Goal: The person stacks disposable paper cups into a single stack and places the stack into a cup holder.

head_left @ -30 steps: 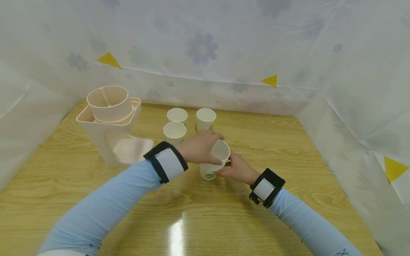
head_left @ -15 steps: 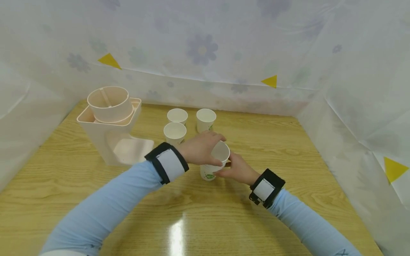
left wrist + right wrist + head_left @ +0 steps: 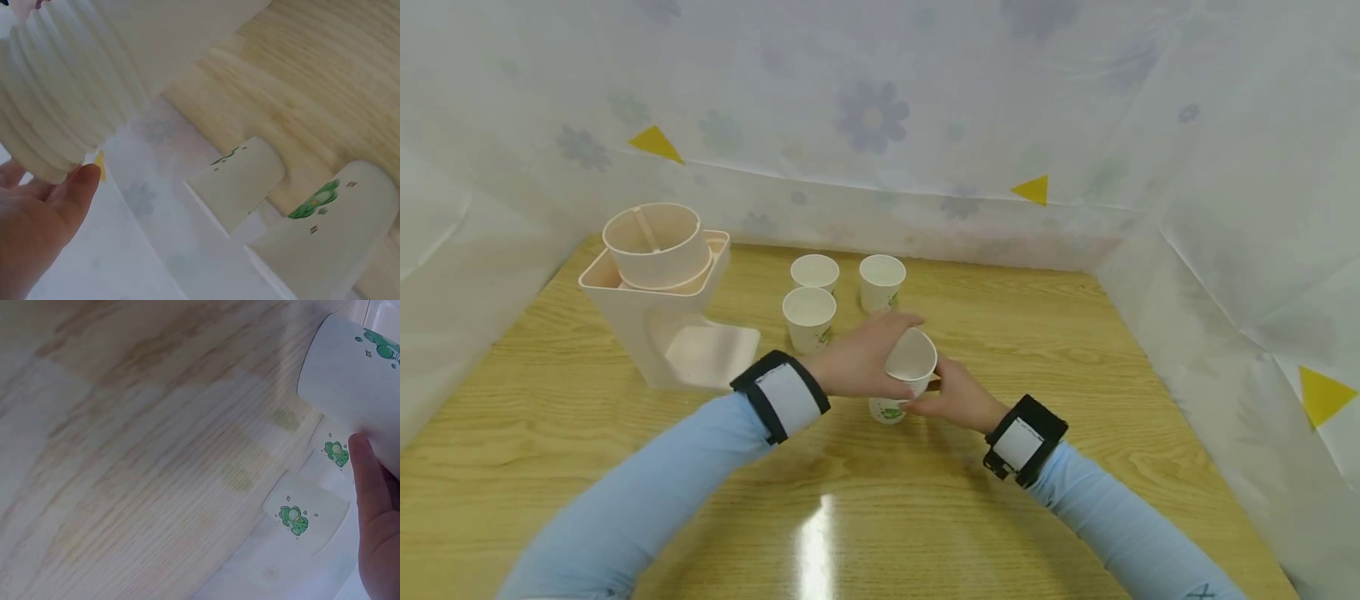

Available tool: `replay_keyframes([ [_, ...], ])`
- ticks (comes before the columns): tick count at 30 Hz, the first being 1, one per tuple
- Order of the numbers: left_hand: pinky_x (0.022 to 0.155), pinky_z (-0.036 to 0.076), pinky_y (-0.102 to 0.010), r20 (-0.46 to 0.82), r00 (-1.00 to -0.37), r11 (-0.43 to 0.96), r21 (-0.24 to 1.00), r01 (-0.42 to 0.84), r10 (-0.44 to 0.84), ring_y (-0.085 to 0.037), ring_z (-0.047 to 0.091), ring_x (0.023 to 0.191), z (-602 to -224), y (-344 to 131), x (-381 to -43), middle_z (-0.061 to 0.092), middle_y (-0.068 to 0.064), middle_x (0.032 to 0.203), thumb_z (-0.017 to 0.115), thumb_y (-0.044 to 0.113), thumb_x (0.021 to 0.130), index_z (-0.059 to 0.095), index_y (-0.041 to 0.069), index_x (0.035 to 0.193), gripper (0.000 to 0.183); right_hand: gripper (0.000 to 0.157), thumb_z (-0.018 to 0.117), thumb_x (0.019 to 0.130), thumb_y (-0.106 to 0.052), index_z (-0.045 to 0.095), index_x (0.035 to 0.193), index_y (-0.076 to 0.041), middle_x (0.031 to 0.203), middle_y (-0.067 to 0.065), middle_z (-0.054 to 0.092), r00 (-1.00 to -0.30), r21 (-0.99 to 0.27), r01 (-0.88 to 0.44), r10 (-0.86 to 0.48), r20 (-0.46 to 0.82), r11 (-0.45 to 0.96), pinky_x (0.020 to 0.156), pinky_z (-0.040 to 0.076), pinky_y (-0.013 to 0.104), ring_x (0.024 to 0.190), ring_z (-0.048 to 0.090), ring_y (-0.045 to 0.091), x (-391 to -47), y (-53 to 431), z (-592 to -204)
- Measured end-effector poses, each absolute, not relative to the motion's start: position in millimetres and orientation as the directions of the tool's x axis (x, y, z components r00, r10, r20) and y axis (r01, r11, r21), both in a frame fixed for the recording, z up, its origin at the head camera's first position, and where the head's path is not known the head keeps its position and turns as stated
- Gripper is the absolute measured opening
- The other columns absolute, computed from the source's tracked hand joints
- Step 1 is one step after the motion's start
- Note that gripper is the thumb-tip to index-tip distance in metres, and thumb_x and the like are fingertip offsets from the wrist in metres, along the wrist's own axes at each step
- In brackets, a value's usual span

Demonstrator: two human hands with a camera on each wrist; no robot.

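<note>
A stack of white paper cups with a green print near its base stands mid-table, leaning a little to the right at the top. Its several nested rims show in the left wrist view. My left hand holds the top of the stack, thumb and fingers on either side of the rim. Lower down, my right hand grips the stack from the right; the right wrist view shows its thumb against the printed wall of the lowest cup.
Behind the stack stand three single paper cups: a near one, one behind it and one to the right. A cream dispenser-like stand with a round top occupies the table's left. Floral sheeting encloses the back and sides.
My left hand has shifted slightly left and nearer, baring more of the stack's top rim and the near single cup. My right hand has stayed in place.
</note>
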State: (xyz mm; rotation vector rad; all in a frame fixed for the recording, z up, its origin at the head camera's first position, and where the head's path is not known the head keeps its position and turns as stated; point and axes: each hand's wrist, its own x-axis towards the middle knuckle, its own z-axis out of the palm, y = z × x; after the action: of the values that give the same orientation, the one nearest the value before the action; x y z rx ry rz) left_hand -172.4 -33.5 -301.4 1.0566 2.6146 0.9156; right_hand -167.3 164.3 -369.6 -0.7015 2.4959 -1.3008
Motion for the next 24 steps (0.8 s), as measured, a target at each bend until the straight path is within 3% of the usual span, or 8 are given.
replay_keyframes([
  [3, 0.103, 0.042, -0.048, 0.06, -0.768, 0.538, 0.679, 0.499, 0.637, -0.03, 0.037, 0.131, -311.0, -35.8, -172.1, 0.033, -0.018, 0.151, 0.077, 0.022, 0.072, 0.023, 0.002, 0.149, 0.096, 0.073, 0.074, 0.076, -0.011, 0.038, 0.139, 0.001, 0.135, 0.022, 0.051, -0.856, -0.822, -0.304, -0.517, 0.014, 0.482, 0.091, 0.053, 0.049, 0.119, 0.051, 0.032, -167.2, 163.5, -367.9],
  [6, 0.103, 0.042, -0.047, 0.054, -0.803, 0.514, 0.742, 0.43, 0.593, -0.029, 0.043, 0.127, -317.7, -37.0, -171.4, 0.036, -0.018, 0.149, 0.079, 0.021, 0.071, 0.017, 0.002, 0.151, 0.103, 0.075, 0.074, 0.076, -0.011, 0.037, 0.14, 0.002, 0.136, 0.023, 0.05, -0.854, -0.823, -0.308, -0.52, 0.017, 0.478, 0.091, 0.053, 0.049, 0.119, 0.05, 0.033, -167.2, 163.1, -367.2],
  [10, 0.101, 0.045, -0.045, 0.082, -0.831, 0.465, 0.796, 0.387, 0.551, -0.027, 0.049, 0.121, -326.5, -37.4, -169.5, 0.043, -0.017, 0.144, 0.079, 0.019, 0.07, 0.016, 0.002, 0.151, 0.104, 0.076, 0.074, 0.076, -0.011, 0.037, 0.14, 0.003, 0.136, 0.024, 0.049, -0.854, -0.822, -0.309, -0.52, 0.019, 0.478, 0.091, 0.052, 0.049, 0.119, 0.05, 0.034, -166.8, 162.6, -367.2],
  [18, 0.104, 0.041, -0.049, 0.145, -0.853, 0.373, 0.854, 0.364, 0.501, -0.029, 0.047, 0.123, -340.9, -37.1, -166.4, 0.045, -0.019, 0.14, 0.08, 0.016, 0.07, 0.018, 0.002, 0.15, 0.103, 0.075, 0.074, 0.077, -0.013, 0.037, 0.14, 0.002, 0.137, 0.024, 0.049, -0.855, -0.814, -0.317, -0.519, 0.022, 0.487, 0.091, 0.053, 0.05, 0.12, 0.05, 0.034, -166.2, 162.2, -367.5],
  [24, 0.104, 0.041, -0.049, 0.096, -0.865, 0.357, 0.884, 0.301, 0.492, -0.029, 0.048, 0.122, -344.1, -36.5, -167.9, 0.045, -0.019, 0.14, 0.08, 0.017, 0.069, 0.021, 0.004, 0.149, 0.1, 0.074, 0.074, 0.077, -0.012, 0.037, 0.139, 0.003, 0.137, 0.024, 0.049, -0.856, -0.818, -0.308, -0.518, 0.014, 0.487, 0.091, 0.052, 0.05, 0.121, 0.049, 0.034, -166.2, 162.1, -366.8],
])
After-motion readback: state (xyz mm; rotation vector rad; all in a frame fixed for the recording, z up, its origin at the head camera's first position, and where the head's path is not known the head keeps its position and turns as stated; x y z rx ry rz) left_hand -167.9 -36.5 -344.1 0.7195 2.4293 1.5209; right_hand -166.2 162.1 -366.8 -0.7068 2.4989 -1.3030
